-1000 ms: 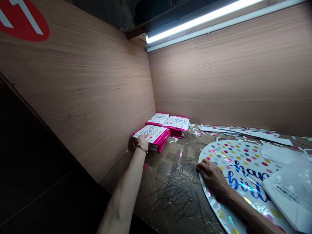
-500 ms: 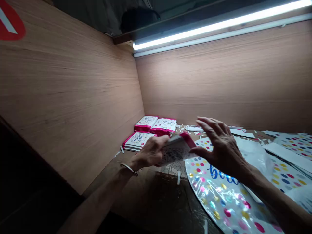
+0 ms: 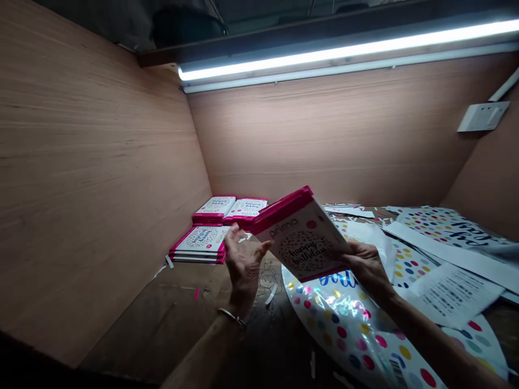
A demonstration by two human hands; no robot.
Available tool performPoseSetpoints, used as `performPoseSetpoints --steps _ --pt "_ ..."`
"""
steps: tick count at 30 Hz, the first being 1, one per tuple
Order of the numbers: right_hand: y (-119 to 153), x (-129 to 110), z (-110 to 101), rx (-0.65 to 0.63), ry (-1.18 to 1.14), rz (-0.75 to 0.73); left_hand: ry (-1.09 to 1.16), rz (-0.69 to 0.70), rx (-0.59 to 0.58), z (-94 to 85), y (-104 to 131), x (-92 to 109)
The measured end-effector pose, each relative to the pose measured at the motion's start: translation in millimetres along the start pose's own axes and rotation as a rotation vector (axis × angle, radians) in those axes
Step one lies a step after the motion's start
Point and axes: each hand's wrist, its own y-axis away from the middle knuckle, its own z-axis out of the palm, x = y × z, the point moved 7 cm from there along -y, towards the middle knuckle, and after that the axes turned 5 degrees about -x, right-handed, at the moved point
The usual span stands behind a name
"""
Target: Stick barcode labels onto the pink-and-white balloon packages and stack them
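My right hand (image 3: 367,265) grips the lower right corner of a flat white and pink packet (image 3: 302,237) printed "prima" and "happy birthday". The packet is tilted, its pink edge up, above the table. Close to its left side, my left hand (image 3: 244,259) has its fingers apart and holds nothing; whether a fingertip touches the packet I cannot tell. Behind my left hand lie stacks of the same packets (image 3: 200,237). Under the held packet and my right forearm, a large round dotted board (image 3: 344,329) in clear plastic shows part of a blue word.
Wooden panels (image 3: 316,146) close in the left, back and right, with a tube light (image 3: 344,51) above and a switch socket (image 3: 483,116) at right. More dotted boards (image 3: 438,221), a printed sheet (image 3: 454,294) and white strips (image 3: 458,251) cover the right side. Paper scraps (image 3: 271,293) dot the table.
The packet went from my left hand to my right and turned to show its printed face. My left hand let go and opened. The view swung to the right.
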Motion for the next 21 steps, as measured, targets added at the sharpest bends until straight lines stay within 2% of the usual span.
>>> performPoseSetpoints --steps 3,4,8,11,15,19,21 --pt "10.3 29.2 -4.3 -0.010 -0.253 0.070 0.250 -0.160 -0.270 37.9 13.5 -46.4" --pt "13.5 36.9 -3.9 -0.031 -0.267 0.088 0.270 -0.188 -0.307 47.9 18.3 -57.6" --pt "24.5 55.8 -5.7 -0.123 -0.083 0.194 0.188 -0.222 -0.242 61.6 31.3 -84.1" --pt "29.6 57.0 -13.3 -0.096 0.070 0.206 0.146 -0.221 -0.241 64.3 38.3 -88.9" --pt "32.1 59.2 -17.4 -0.016 0.170 0.202 0.044 -0.188 -0.258 65.2 42.5 -84.7" --pt "35.1 52.4 -10.5 0.000 0.290 0.180 0.010 -0.180 -0.278 65.6 45.2 -79.5" --pt "38.1 44.9 -5.0 -0.007 0.303 0.179 0.062 -0.230 -0.264 64.3 47.4 -81.7"
